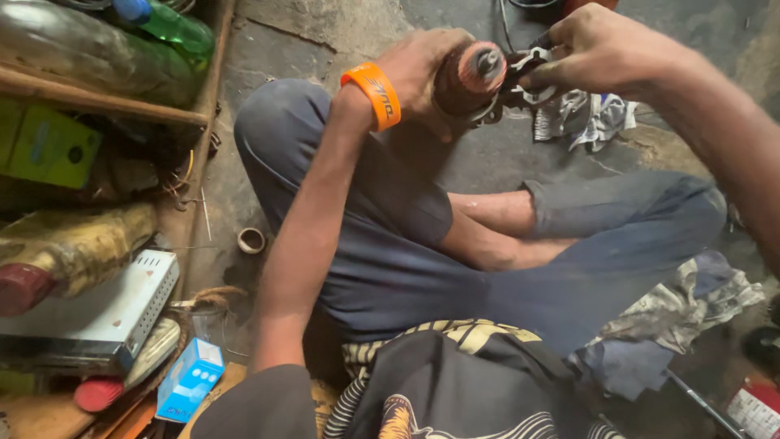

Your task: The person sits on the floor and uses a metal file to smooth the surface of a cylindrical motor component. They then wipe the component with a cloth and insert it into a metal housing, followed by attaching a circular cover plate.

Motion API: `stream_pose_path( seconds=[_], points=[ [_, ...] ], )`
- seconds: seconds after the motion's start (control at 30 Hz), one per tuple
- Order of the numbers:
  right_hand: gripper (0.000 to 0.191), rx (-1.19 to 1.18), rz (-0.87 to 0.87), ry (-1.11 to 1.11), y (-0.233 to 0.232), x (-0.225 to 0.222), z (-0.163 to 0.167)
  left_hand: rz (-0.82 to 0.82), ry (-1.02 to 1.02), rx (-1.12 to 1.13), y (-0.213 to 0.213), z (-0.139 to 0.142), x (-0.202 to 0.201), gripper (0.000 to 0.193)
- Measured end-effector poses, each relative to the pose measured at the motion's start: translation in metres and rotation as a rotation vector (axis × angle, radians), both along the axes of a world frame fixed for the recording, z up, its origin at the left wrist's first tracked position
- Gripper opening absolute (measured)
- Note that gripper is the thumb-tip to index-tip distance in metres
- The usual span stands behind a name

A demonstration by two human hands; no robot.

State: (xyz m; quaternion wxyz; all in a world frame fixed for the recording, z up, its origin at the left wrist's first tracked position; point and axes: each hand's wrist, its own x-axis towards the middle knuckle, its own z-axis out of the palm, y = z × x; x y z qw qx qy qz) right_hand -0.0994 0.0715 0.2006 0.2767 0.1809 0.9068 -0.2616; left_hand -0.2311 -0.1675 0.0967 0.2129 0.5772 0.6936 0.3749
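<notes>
Hands meet above a seated person's crossed legs: the left hand (422, 73), orange wristband (372, 95) on its wrist, is clenched around a reddish-brown cylindrical motor part (467, 77). The right hand (597, 49) grasps the metal bracket (524, 81) at the part's end, over a crumpled rag (589, 118) on the floor.

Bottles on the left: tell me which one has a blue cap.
The green bottle at the top; the yellowish bottle lower down has a red cap.
</notes>
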Motion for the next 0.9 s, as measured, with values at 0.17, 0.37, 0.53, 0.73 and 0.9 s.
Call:
stream_pose_path(
  seconds=[0.17, 0.37, 0.53, 0.73, 0.9],
  points=[
    [0.036, -0.069, -0.047, -0.028, 0.004, 0.002, 0.000, 0.053, -0.012, 0.082, 0.003, 0.000, 0.005, 0.098],
    [0.033, -0.242, -0.138, 0.037, 0.007, 0.006, -0.007, 0.103, -0.020, 0.105, -0.005, 0.005, 0.014, 0.089],
    [0.035, 0.043, -0.058, 0.030, 0.010, 0.015, -0.012, 0.032, -0.211, 0.213, 0.002, 0.004, 0.024, 0.089],
    [0.042, -0.212, -0.179, 0.032, 0.030, 0.046, -0.009, 0.063, -0.079, 0.091, 0.028, -0.002, 0.047, 0.098],
    [0.039, -0.114, -0.244, 0.051, 0.031, 0.059, -0.014, -0.055, -0.125, 0.106, 0.034, 0.003, 0.042, 0.096]
  ],
)
